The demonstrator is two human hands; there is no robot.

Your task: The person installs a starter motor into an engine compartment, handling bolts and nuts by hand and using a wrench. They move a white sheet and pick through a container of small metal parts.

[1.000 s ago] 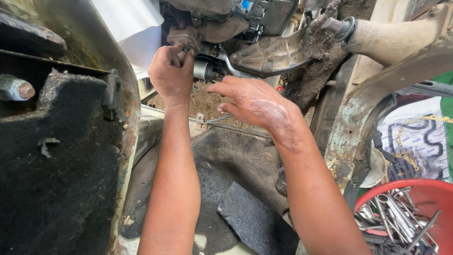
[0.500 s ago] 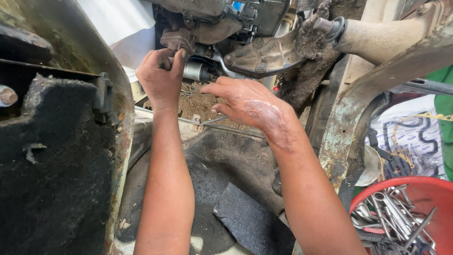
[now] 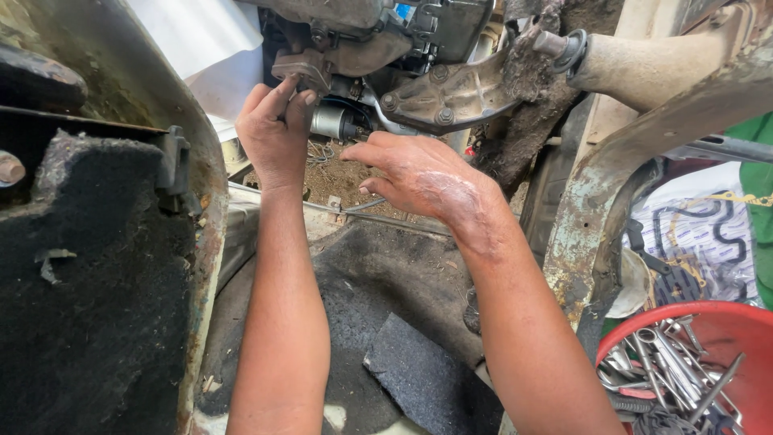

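My left hand (image 3: 275, 129) reaches up into the greasy underside of a vehicle, its fingers pinched on a rusty bracket (image 3: 299, 66) under the engine block (image 3: 354, 24). Just right of it a small silver cylinder (image 3: 330, 121) pokes out. My right hand (image 3: 419, 173) hovers lower and to the right, palm down, fingers slightly curled and pointing left, holding nothing that I can see. A thin metal rod (image 3: 354, 211) runs under it across the dirty floor. A grimy cast mount (image 3: 451, 93) with bolts sits above the right hand.
A rusty body panel with black felt lining (image 3: 105, 306) fills the left. A dark carpet piece (image 3: 419, 379) lies on the floor below. A corroded frame rail (image 3: 612, 185) rises at right. A red bowl (image 3: 725, 330) with several wrenches stands at bottom right.
The view has shifted slightly, so both hands sit a little lower and further right. The left hand's fingers have moved up onto the bracket. The right hand has hardly moved.
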